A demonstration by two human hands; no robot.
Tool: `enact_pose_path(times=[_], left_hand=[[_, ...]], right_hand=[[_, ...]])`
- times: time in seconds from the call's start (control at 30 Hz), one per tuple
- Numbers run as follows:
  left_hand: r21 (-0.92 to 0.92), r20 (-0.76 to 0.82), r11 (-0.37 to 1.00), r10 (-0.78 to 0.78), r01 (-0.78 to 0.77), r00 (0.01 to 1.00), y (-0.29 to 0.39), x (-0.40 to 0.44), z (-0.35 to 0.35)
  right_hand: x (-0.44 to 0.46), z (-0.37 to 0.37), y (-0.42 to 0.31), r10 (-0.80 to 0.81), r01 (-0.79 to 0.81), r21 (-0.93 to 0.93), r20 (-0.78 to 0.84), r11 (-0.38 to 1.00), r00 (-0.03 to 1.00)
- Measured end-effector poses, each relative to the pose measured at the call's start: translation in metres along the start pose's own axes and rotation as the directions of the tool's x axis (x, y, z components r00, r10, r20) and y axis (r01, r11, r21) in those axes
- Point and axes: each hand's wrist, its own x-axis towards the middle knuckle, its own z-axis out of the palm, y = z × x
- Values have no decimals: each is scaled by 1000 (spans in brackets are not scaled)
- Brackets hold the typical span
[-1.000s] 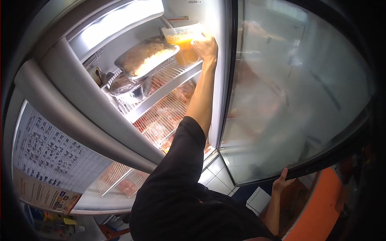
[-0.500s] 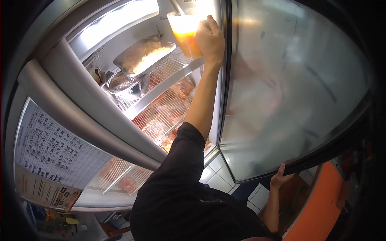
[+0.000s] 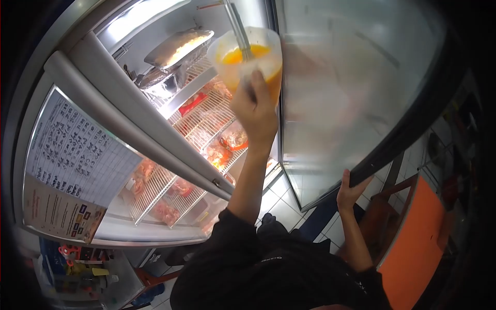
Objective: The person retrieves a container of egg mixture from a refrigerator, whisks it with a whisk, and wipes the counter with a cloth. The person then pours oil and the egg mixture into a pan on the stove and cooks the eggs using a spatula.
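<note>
My left hand (image 3: pixel 256 111) is closed round the handle of a translucent plastic jug (image 3: pixel 274 64), held up in front of the opened fridge. Orange-yellow liquid fills part of the jug, and a metal whisk (image 3: pixel 238 28) leans in it. Lower right, my right hand (image 3: pixel 352 192) grips the bottom edge of the glass fridge door (image 3: pixel 341 119), its thumb on one side and fingers on the other. Inside the fridge, a foil-type tray (image 3: pixel 178 49) of pale food rests on the upper wire shelf, above a foil-covered container (image 3: pixel 164 82).
Bags of reddish food (image 3: pixel 219 155) lie on the lower wire shelves. A closed door with a handwritten sheet (image 3: pixel 77 139) is on the left. An orange panel (image 3: pixel 413 227) stands at right. White floor tiles (image 3: pixel 281 194) show below, and a cluttered counter (image 3: pixel 121 287) at lower left.
The jug has come out of the fridge towards me, lower in view, so its liquid and whisk now show. My right hand and the door edge appear higher; the door has swung somewhat inward.
</note>
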Motion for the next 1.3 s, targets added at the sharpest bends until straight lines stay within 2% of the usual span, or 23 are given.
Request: enact_pose_path(times=[0.07, 0.13, 0.17, 0.23, 0.27, 0.3, 0.47, 0.53, 0.6, 0.7, 0.77, 0.83, 0.87, 0.93, 0.97, 1.0, 1.07, 1.1, 1.17, 1.2, 1.27, 1.3], left_hand=[[-65, 7, 991, -117, 117, 993, 26, -38, -38], [-135, 20, 971, -198, 199, 980, 45, -74, -80], [-135, -1, 954, -270, 267, 963, 55, -92, -104], [-91, -60, 933, -355, 349, 933, 73, -127, -152], [-79, -87, 931, -362, 356, 928, 81, -144, -175], [-33, -86, 933, -360, 358, 929, 90, -159, -197], [171, -189, 917, -330, 362, 925, 129, -242, -300], [358, -168, 889, -240, 286, 956, 152, -269, -328], [361, -260, 863, -270, 353, 927, 178, -288, -345], [428, -181, 858, -226, 283, 957, 202, -312, -374], [389, -156, 873, -251, 293, 955, 213, -318, -381], [356, -135, 879, -288, 318, 948, 213, -321, -383], [349, -122, 883, -290, 314, 949, 210, -323, -380], [324, -81, 891, -310, 319, 947, 199, -318, -372], [288, -18, 907, -315, 306, 949, 192, -310, -364], [246, 50, 923, -317, 296, 947, 183, -302, -354], [213, 96, 926, -337, 311, 937, 156, -286, -322], [202, 106, 926, -345, 319, 933, 141, -276, -304], [177, 205, 935, -342, 309, 917, 103, -275, -285], [175, 252, 940, -331, 293, 910, 82, -273, -268], [100, 328, 939, -344, 329, 880, 49, -262, -215], [96, 400, 942, -333, 323, 854, 29, -258, -194]], right_hand=[[-12, 2, -10, 16, -16, 12, 32, 1000, 999], [-28, 3, -23, 4, -15, 68, 170, 998, 985], [-35, 3, -27, 6, -5, -3, 210, 1000, 978], [-53, 6, -42, 33, -45, 31, 310, 999, 950], [-61, 9, -49, 51, -84, 69, 384, 994, 922], [-68, 13, -54, -60, 86, -44, 416, 995, 907], [-112, 44, -76, -54, 71, -1, 628, 997, 777], [-126, 64, -92, -119, 42, 131, 659, 991, 743], [-137, 89, -107, -193, 65, 207, 692, 976, 696], [-152, 133, -120, -211, 3, 268, 750, 964, 626], [-154, 159, -124, -181, -26, 245, 777, 969, 602], [-148, 173, -141, -222, -93, 302, 848, 949, 480], [-145, 171, -146, -205, -94, 286, 845, 954, 494], [-133, 163, -152, -187, -176, 349, 788, 921, 586], [-122, 153, -153, -192, -349, 404, 841, 846, 506], [-106, 134, -159, -170, -335, 391, 828, 857, 534], [-73, 89, -169, -165, -388, 173, 985, 905, 53], [-65, 75, -161, -126, -377, 158, 986, 912, 109], [-45, 51, -138, -140, -229, 198, 959, 953, 246], [-24, 37, -126, -93, -204, 164, 943, 965, 320], [25, 5, -103, 180, -239, -130, 963, 962, 199], [48, -12, -92, 225, -232, -159, 930, 960, 290]])
